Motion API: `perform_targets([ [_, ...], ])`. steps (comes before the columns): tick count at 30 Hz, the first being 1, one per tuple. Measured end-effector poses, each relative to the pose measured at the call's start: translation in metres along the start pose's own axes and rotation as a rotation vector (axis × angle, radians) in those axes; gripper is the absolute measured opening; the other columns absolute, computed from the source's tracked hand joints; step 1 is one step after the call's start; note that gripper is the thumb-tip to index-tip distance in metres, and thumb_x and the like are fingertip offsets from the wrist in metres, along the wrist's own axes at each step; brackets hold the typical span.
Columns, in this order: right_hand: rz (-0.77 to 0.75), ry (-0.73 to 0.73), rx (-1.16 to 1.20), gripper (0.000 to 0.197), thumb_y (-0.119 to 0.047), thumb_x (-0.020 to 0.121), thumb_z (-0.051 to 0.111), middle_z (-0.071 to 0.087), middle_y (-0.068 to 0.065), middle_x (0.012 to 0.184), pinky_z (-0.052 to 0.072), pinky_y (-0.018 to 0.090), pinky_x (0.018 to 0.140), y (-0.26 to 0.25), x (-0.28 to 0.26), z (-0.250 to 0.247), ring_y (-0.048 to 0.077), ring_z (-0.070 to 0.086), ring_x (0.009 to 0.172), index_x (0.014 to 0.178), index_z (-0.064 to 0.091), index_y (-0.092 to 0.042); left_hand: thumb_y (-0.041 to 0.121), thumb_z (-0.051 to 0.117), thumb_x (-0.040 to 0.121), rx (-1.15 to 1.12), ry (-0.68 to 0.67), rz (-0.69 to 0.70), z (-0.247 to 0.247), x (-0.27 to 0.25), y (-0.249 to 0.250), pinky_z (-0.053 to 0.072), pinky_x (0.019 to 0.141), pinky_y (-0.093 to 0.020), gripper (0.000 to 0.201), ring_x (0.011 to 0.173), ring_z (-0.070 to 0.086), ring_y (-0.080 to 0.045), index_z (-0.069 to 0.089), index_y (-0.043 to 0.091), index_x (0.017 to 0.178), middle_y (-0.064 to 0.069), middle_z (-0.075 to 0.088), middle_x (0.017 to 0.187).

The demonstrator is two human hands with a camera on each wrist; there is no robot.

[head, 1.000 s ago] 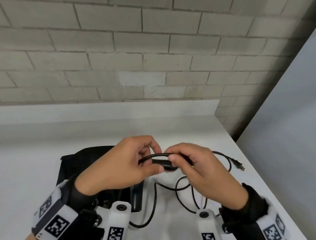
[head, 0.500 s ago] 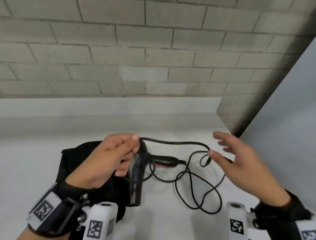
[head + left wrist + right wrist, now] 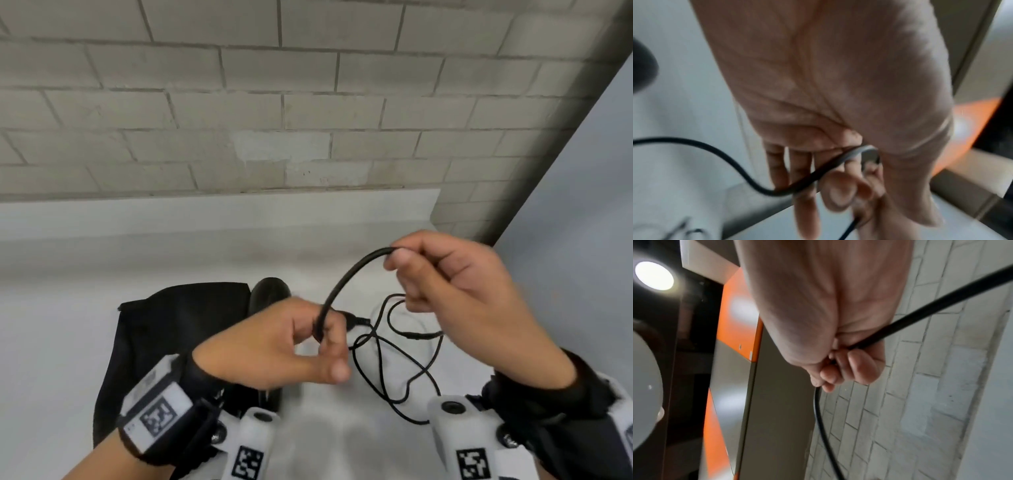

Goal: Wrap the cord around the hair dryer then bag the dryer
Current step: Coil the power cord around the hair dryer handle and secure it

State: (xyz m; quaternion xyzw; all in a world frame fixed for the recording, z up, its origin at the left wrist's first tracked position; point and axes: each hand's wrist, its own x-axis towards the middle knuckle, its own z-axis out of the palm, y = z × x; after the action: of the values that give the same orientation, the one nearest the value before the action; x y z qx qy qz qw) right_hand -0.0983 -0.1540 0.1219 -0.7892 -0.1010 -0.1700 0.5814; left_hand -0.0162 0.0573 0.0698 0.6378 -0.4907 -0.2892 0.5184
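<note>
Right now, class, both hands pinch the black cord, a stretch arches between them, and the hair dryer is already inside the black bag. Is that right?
One detail is wrong. The left hand and right hand do pinch the cord, arched between them, but the head view shows the hair dryer lying on the white table beside the black bag, not inside it.

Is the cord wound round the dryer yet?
Not yet. The cord arcs between the left hand and right hand; loose loops lie on the table.

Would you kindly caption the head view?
Both hands hold an arc of black cord above the hair dryer.
</note>
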Motion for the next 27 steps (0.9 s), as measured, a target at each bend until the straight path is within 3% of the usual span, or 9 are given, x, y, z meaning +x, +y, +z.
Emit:
perform_targets([
  [2, -0.016, 0.097, 0.102, 0.02, -0.022, 0.091, 0.055, 0.038, -0.005, 0.056, 0.033, 0.022, 0.044, -0.006, 0.0, -0.007, 0.013, 0.031, 0.051, 0.075, 0.065, -0.015, 0.033, 0.069, 0.089, 0.195, 0.011, -0.04, 0.002, 0.002, -0.023, 0.05, 0.079, -0.033, 0.028, 0.077, 0.061, -0.02, 0.058, 0.012, 0.077, -0.005, 0.063, 0.078],
  [5, -0.048, 0.316, 0.346, 0.019, -0.023, 0.094, 0.054, 0.041, -0.004, 0.061, 0.031, 0.016, 0.042, -0.01, 0.004, -0.039, 0.006, 0.031, 0.048, 0.076, 0.06, -0.021, 0.054, 0.052, 0.095, 0.361, 0.006, -0.243, -0.006, -0.002, -0.064, 0.042, 0.067, -0.023, 0.048, 0.059, 0.047, -0.002, 0.053, 0.016, 0.066, 0.011, 0.049, 0.062],
  [7, -0.046, 0.449, 0.393, 0.016, -0.031, 0.097, 0.053, 0.042, -0.013, 0.059, 0.032, 0.012, 0.04, -0.006, 0.008, -0.069, 0.001, 0.032, 0.046, 0.083, 0.054, -0.023, 0.067, 0.04, 0.091, 0.193, 0.128, -0.334, -0.01, -0.01, -0.084, 0.041, 0.066, -0.022, 0.058, 0.055, 0.043, -0.008, 0.043, 0.021, 0.056, 0.007, 0.042, 0.055],
  [10, 0.017, 0.586, 0.311, 0.026, -0.032, 0.104, 0.04, 0.038, -0.013, 0.056, 0.032, 0.013, 0.04, 0.007, 0.005, -0.087, 0.001, 0.031, 0.045, 0.083, 0.053, -0.025, 0.052, 0.039, 0.096, 0.031, 0.415, -0.206, -0.019, -0.018, -0.078, 0.045, 0.079, -0.029, 0.051, 0.067, 0.05, -0.025, 0.047, 0.019, 0.058, 0.0, 0.05, 0.061],
  [14, 0.05, 0.521, 0.323, 0.029, -0.023, 0.105, 0.04, 0.036, -0.009, 0.053, 0.031, 0.016, 0.042, 0.013, -0.002, -0.057, 0.006, 0.03, 0.045, 0.079, 0.052, -0.021, 0.048, 0.061, 0.089, 0.062, 0.581, -0.192, -0.014, 0.003, -0.063, 0.05, 0.081, -0.034, 0.032, 0.086, 0.061, -0.02, 0.057, 0.017, 0.097, -0.001, 0.062, 0.094],
  [18, 0.049, 0.401, 0.328, 0.027, -0.023, 0.102, 0.043, 0.034, -0.004, 0.055, 0.029, 0.021, 0.043, -0.002, 0.002, -0.032, 0.013, 0.025, 0.05, 0.078, 0.054, -0.019, 0.07, 0.072, 0.065, -0.118, 0.551, -0.566, 0.027, 0.049, -0.077, 0.051, 0.099, -0.036, 0.088, 0.109, 0.062, -0.012, 0.041, 0.023, 0.133, 0.006, 0.054, 0.129],
  [22, 0.06, 0.284, 0.44, 0.024, -0.025, 0.097, 0.044, 0.033, -0.003, 0.055, 0.028, 0.021, 0.042, -0.021, 0.0, -0.018, 0.015, 0.022, 0.052, 0.078, 0.053, -0.015, 0.081, 0.071, 0.056, -0.402, 0.533, -0.746, 0.047, 0.087, -0.095, 0.05, 0.095, -0.032, 0.114, 0.101, 0.061, -0.016, 0.042, 0.009, 0.138, -0.001, 0.058, 0.12],
  [24, 0.059, 0.253, 0.5, 0.023, -0.026, 0.096, 0.044, 0.033, -0.005, 0.055, 0.028, 0.018, 0.04, -0.028, -0.001, -0.017, 0.011, 0.024, 0.05, 0.079, 0.053, -0.016, 0.078, 0.07, 0.062, -0.417, 0.48, -0.708, 0.056, 0.098, -0.1, 0.047, 0.091, -0.032, 0.098, 0.105, 0.059, -0.021, 0.052, 0.011, 0.132, -0.002, 0.06, 0.116],
  [27, 0.04, 0.298, 0.537, 0.022, -0.026, 0.098, 0.042, 0.033, -0.007, 0.054, 0.027, 0.015, 0.038, -0.029, -0.001, -0.027, 0.007, 0.027, 0.047, 0.08, 0.052, -0.017, 0.043, 0.049, 0.1, -0.536, 0.514, -0.53, 0.064, 0.104, -0.093, 0.048, 0.089, -0.034, 0.037, 0.099, 0.065, -0.026, 0.067, 0.011, 0.106, -0.005, 0.072, 0.096],
])
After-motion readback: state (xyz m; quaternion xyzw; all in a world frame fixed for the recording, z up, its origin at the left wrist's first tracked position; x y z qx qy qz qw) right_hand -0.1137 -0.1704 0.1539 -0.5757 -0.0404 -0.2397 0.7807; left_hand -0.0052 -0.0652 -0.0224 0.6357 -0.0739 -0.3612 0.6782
